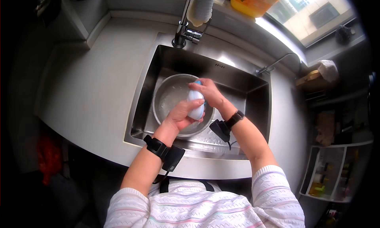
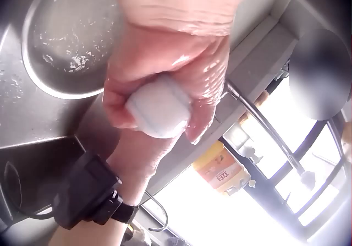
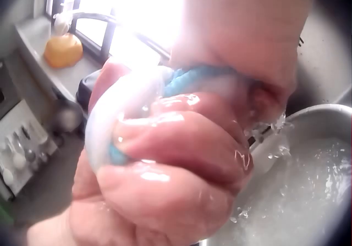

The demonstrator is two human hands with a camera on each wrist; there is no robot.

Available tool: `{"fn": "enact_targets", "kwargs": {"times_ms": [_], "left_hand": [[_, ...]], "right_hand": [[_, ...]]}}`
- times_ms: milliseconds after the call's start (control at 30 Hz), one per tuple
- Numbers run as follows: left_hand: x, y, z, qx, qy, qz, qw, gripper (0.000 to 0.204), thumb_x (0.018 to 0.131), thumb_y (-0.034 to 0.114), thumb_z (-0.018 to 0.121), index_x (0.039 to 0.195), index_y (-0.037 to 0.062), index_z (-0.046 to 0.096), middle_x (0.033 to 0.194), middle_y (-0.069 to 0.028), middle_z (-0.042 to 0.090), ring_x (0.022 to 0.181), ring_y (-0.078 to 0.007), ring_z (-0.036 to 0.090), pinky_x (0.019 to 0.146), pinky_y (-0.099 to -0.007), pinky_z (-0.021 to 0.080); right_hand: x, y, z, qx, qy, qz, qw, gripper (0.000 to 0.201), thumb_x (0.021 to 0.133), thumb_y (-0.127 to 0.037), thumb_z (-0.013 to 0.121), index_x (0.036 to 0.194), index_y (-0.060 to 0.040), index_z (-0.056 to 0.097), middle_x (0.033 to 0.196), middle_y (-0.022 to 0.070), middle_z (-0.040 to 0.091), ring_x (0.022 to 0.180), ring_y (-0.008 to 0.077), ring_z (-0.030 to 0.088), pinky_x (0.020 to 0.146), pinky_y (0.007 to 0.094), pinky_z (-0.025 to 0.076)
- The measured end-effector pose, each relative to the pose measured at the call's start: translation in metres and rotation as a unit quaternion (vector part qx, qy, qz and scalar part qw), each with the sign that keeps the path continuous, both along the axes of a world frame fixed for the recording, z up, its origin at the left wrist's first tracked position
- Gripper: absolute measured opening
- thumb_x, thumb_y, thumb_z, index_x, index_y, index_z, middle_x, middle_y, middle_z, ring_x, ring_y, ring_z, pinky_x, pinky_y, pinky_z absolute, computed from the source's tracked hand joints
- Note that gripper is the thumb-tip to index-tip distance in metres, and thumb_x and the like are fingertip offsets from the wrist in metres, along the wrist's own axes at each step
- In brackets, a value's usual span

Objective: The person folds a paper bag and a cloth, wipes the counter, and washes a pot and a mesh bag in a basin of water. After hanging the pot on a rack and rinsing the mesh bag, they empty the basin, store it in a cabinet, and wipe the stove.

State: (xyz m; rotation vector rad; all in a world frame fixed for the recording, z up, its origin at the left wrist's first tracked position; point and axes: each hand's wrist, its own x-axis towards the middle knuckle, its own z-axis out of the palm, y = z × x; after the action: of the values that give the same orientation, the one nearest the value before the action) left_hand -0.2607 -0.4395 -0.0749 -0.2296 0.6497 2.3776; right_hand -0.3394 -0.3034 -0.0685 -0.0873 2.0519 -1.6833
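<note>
Both wet hands hold a smooth white, rounded object (image 1: 195,103) with light blue parts over a round metal basin (image 1: 158,96) of water. My left hand (image 1: 181,115) grips its lower end, thumb on the side facing me; the white end (image 2: 159,111) pokes out between thumb and fingers in the left wrist view. At the far end, my right hand (image 1: 212,93) curls over the upper part. Light blue material (image 3: 192,80) shows beneath the right hand in the right wrist view. Water drips beside the hands. The fingers hide much of the object, and I cannot tell its kind.
The basin stands in the left part of a steel sink (image 1: 253,103). A tall faucet (image 1: 180,34) rises behind it, with a thin spout (image 1: 273,66) at the right. A yellow jug (image 1: 255,1) stands by the window. Pale countertop (image 1: 95,93) surrounds the sink.
</note>
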Motion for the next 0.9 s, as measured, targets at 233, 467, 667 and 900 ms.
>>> {"fn": "enact_targets", "kwargs": {"times_ms": [233, 467, 667, 900], "left_hand": [[-0.012, 0.016, -0.025, -0.649, 0.295, -0.16, 0.682, 0.028, 0.073, 0.015, 0.062, 0.096, 0.0018, 0.053, 0.088, -0.0156, 0.063, 0.082, -0.0316, 0.063, 0.066, -0.0453, 0.049], [-0.002, 0.02, -0.026, -0.713, 0.297, -0.072, 0.631, 0.043, 0.075, 0.032, 0.062, 0.099, -0.0014, 0.05, 0.087, -0.0226, 0.062, 0.085, -0.0373, 0.061, 0.074, -0.0453, 0.048], [-0.011, -0.033, 0.002, -0.209, 0.141, -0.14, 0.958, 0.029, 0.079, 0.028, 0.058, 0.093, 0.0037, 0.053, 0.069, -0.012, 0.056, 0.054, -0.0239, 0.055, 0.042, -0.0349, 0.043], [-0.002, -0.031, 0.058, 0.019, 0.196, -0.218, 0.956, 0.016, 0.071, 0.01, 0.058, 0.083, 0.0004, 0.052, 0.06, -0.0074, 0.049, 0.043, -0.0155, 0.046, 0.035, -0.0263, 0.036]], "right_hand": [[0.005, -0.009, -0.038, 0.374, 0.123, 0.046, 0.918, 0.036, 0.075, -0.031, 0.055, 0.085, 0.0027, 0.063, 0.08, 0.0254, 0.061, 0.076, 0.0358, 0.061, 0.073, 0.04, 0.047], [0.022, -0.006, -0.016, 0.389, 0.101, 0.065, 0.913, 0.039, 0.085, -0.03, 0.049, 0.108, 0.0006, 0.052, 0.092, 0.0255, 0.062, 0.09, 0.0419, 0.058, 0.08, 0.0439, 0.045], [0.066, 0.008, 0.111, 0.346, 0.349, 0.314, 0.812, 0.056, 0.074, -0.013, 0.063, 0.126, -0.0096, 0.042, 0.127, 0.0176, 0.044, 0.116, 0.0339, 0.045, 0.085, 0.0411, 0.043], [0.067, -0.006, 0.127, 0.436, 0.427, 0.348, 0.712, 0.023, 0.076, -0.015, 0.059, 0.096, -0.0062, 0.052, 0.092, 0.0124, 0.051, 0.092, 0.0282, 0.054, 0.069, 0.037, 0.049]]}}
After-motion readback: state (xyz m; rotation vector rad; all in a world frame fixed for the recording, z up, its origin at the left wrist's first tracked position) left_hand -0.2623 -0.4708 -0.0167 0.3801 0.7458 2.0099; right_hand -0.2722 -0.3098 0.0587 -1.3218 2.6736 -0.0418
